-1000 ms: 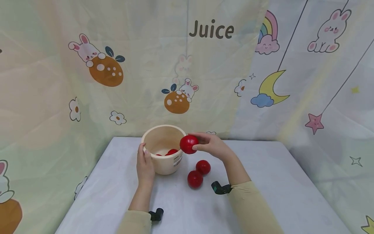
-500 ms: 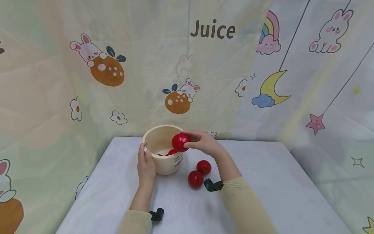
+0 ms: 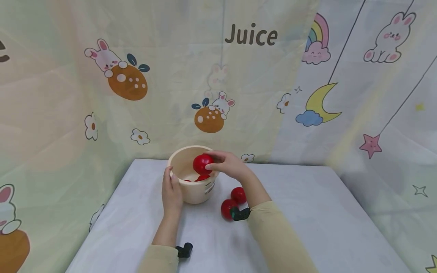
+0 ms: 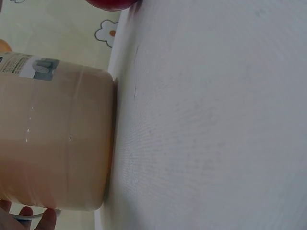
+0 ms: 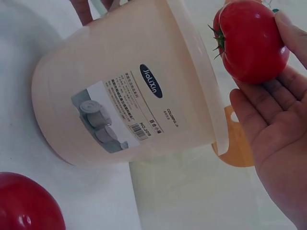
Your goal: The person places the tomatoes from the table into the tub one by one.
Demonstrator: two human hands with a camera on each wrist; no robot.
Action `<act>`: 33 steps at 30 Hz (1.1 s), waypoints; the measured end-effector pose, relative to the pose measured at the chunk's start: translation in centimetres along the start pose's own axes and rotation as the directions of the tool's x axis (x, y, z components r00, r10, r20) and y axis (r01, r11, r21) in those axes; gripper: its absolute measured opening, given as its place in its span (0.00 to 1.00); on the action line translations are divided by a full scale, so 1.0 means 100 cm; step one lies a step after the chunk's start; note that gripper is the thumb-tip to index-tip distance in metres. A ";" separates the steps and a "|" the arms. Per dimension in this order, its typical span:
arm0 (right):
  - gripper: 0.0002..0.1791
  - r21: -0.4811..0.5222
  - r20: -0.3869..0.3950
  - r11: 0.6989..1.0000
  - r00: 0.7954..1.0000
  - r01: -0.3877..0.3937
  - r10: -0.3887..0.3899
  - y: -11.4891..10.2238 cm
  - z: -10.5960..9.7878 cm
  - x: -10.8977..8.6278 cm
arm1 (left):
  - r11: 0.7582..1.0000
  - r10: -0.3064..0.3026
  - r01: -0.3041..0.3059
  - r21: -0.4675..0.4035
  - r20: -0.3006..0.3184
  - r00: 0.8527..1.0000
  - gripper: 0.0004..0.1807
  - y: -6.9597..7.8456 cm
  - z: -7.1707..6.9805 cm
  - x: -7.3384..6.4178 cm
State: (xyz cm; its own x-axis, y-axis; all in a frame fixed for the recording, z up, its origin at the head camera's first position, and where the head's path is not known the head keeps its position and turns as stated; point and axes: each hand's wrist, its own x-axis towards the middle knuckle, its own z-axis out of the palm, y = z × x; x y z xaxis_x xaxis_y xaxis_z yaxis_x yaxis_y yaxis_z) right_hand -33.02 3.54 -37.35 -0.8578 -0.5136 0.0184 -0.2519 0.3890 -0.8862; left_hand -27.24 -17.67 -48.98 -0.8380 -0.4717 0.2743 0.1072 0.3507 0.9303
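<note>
My right hand clamps the tomato over the bucket, toward three o'clock; my left hand grips it at eight o'clock, best braced firmly for a low, gentle release

Tomatoes right of the bucket

"Juice" on backdrop, "JioLiXin" on bucket

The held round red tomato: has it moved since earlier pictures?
Yes, left: the tomato went from the right rim of the cream plastic bucket to over its opening.
</note>
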 end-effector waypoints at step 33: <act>0.32 -0.408 0.027 0.910 0.995 -0.079 0.099 -0.013 0.030 0.029 | 1.000 0.011 -0.011 0.000 0.000 1.000 0.24 0.003 -0.002 -0.001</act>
State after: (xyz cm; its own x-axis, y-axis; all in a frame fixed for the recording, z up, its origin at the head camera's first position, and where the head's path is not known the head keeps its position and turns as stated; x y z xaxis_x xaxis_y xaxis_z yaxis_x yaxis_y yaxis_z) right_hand -33.84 -0.78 -37.51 -0.8660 -0.4933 -0.0818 -0.3439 0.7062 -0.6188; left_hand -26.96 -17.69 -48.64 -0.8369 -0.4674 0.2849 0.1166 0.3563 0.9271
